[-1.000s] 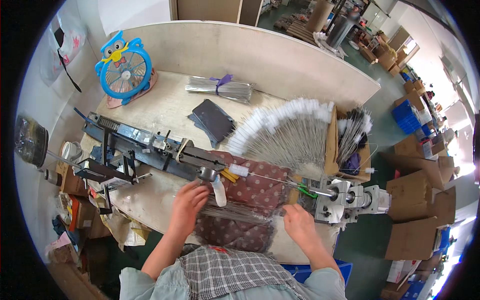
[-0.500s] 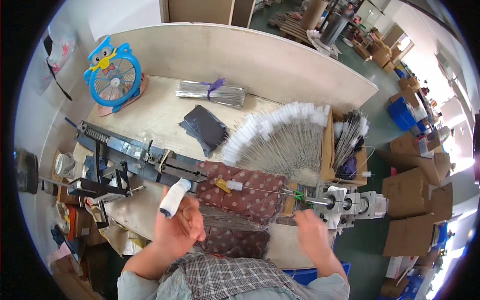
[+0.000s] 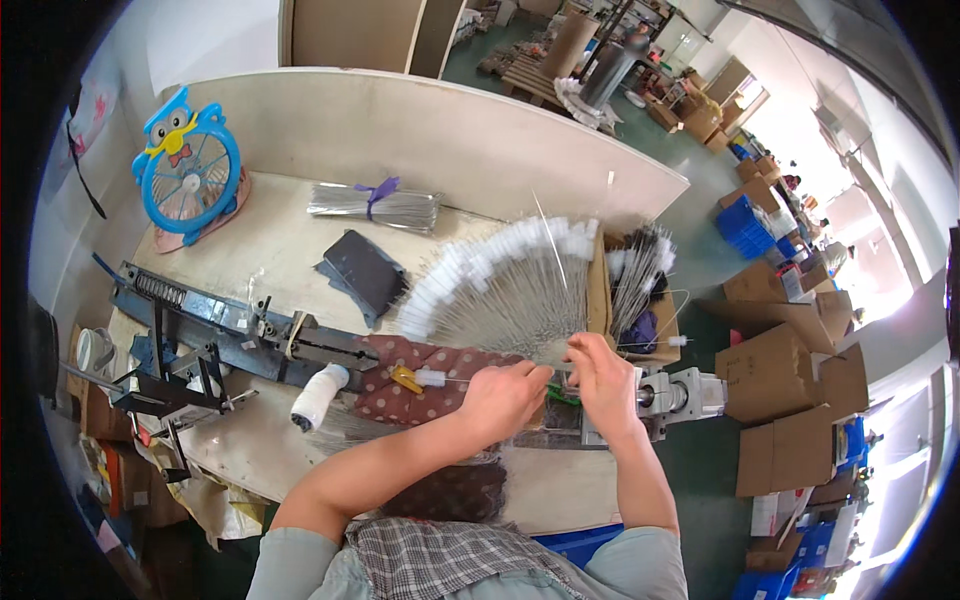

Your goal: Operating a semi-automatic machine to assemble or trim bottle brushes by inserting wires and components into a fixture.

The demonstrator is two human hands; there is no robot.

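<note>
My left hand (image 3: 508, 400) is closed, its fingertips pinched together beside the metal chuck; what they hold is hidden. My right hand (image 3: 604, 385) is closed just right of it, in front of the chuck. From its fingertips a thin wire (image 3: 551, 238) appears to stand up over the fan of brushes. Left of my left hand, a white plastic piece (image 3: 430, 378) with a wire stem lies on the dotted brown cloth pad (image 3: 400, 405), next to a yellow piece (image 3: 405, 379). Green-handled pliers (image 3: 563, 393) are partly hidden between my hands.
White-tipped wire-stemmed brushes (image 3: 500, 290) fan out behind my hands, beside a cardboard box (image 3: 598, 285) of more. A metal spindle machine (image 3: 685, 397) stands right. Left are a black clamp rail (image 3: 220, 325), a white wrapped roll (image 3: 322, 395), and a blue fan (image 3: 190, 175).
My left hand has moved right from beside the white roll to the chuck area. My right hand has risen and moved closer to it. The upright wire has appeared. The view has shifted.
</note>
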